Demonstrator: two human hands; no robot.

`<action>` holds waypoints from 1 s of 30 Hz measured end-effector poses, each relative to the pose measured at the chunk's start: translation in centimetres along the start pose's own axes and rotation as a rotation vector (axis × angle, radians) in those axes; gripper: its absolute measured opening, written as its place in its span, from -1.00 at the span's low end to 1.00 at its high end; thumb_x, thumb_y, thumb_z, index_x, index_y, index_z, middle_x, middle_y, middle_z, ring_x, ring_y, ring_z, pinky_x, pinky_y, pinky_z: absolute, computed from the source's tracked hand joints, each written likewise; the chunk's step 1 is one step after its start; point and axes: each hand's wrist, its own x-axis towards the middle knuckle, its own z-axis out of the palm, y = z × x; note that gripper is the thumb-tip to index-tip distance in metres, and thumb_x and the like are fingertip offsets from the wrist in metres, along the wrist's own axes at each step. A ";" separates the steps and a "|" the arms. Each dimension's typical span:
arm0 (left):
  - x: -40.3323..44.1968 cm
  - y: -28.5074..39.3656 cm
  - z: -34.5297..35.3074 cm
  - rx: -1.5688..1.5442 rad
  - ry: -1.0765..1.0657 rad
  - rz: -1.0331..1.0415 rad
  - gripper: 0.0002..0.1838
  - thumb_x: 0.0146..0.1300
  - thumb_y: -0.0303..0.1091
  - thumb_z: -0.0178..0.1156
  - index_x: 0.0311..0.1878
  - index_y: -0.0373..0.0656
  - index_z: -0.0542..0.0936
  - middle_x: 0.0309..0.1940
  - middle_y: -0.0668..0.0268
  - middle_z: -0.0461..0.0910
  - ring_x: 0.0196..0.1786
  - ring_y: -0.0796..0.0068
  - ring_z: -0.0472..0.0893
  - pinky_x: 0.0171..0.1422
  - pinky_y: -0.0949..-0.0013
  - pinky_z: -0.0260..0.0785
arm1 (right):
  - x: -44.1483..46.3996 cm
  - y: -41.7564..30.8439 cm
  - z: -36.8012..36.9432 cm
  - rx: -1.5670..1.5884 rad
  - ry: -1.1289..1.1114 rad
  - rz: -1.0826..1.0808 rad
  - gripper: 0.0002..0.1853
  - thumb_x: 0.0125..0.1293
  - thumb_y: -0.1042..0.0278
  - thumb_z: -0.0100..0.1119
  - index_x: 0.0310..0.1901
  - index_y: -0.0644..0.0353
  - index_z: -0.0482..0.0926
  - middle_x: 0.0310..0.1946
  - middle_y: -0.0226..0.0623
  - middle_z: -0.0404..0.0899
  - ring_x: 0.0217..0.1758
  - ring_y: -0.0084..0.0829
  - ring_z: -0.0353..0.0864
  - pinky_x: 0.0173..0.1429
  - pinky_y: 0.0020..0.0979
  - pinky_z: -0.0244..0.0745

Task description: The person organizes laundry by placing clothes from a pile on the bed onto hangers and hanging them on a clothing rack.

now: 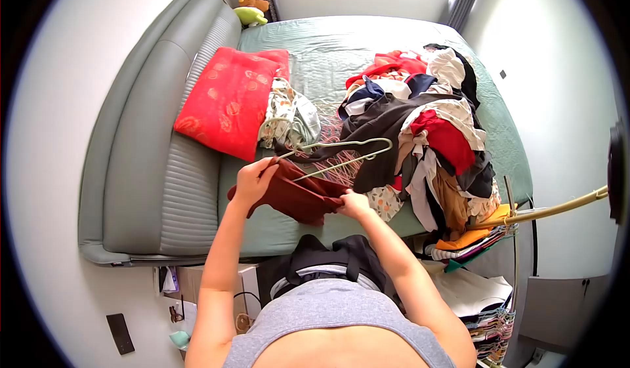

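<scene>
A reddish-brown garment [295, 194] is stretched between my two hands above the near side of the bed. My left hand [254, 183] is closed on its upper left edge, beside one end of a pale green clothes hanger [348, 167]. The hanger reaches right from the garment, and its left ends are partly hidden by the cloth. I cannot tell whether my left hand also grips it. My right hand [354, 204] pinches the garment's right edge, below the hanger. Behind the hanger lies a dark strip of cloth [321, 153].
A large heap of clothes [420, 132] covers the bed's right side. Several hangers [328, 132] lie in a pile mid-bed. A red pillow [226, 102] rests near the grey headboard [141, 132]. At right stands a rack pole [558, 207] with hanging clothes [482, 237].
</scene>
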 end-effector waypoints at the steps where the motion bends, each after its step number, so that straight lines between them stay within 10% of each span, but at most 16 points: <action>1: -0.2 -0.4 -0.3 -0.013 -0.018 -0.006 -0.83 0.19 -0.41 0.19 -0.16 -0.21 0.59 -0.39 0.09 0.60 -0.36 0.28 0.62 -0.25 0.40 0.40 | -0.5 1.4 -0.5 0.003 0.058 0.025 -0.61 -0.07 -0.01 0.30 -0.20 -0.02 0.63 -0.13 -0.27 0.50 -0.14 -0.24 0.60 -0.06 -0.24 0.52; 15: -1.1 -1.9 0.7 0.136 -0.160 0.232 -0.79 0.10 -0.39 0.23 -0.17 -0.18 0.61 -0.40 0.12 0.60 -0.39 0.15 0.59 -0.33 0.33 0.42 | -5.8 6.5 -5.0 0.112 0.399 0.337 -0.66 -0.06 0.02 0.37 -0.36 0.11 0.67 -0.15 -0.26 0.52 -0.17 -0.25 0.58 -0.13 -0.26 0.51; 23: 0.2 -1.3 5.7 0.216 0.017 0.223 -0.84 0.15 -0.33 0.20 -0.21 -0.13 0.63 -0.44 0.18 0.60 -0.44 0.17 0.58 -0.39 0.28 0.39 | -11.4 2.6 -5.5 0.292 0.678 -0.201 -0.81 -0.18 0.26 0.40 -0.57 0.12 0.59 0.21 -0.37 0.39 -0.20 -0.23 0.61 -0.15 -0.30 0.52; 30: 0.8 1.7 10.7 -0.021 -0.207 0.359 -0.84 0.08 -0.38 0.25 -0.25 -0.18 0.64 -0.41 0.18 0.63 -0.41 0.23 0.61 -0.36 0.34 0.44 | -15.1 1.0 -7.9 0.181 0.974 -0.015 -0.40 0.00 0.30 0.30 0.15 0.11 0.40 0.17 -0.21 0.38 0.18 -0.17 0.39 0.26 -0.23 0.23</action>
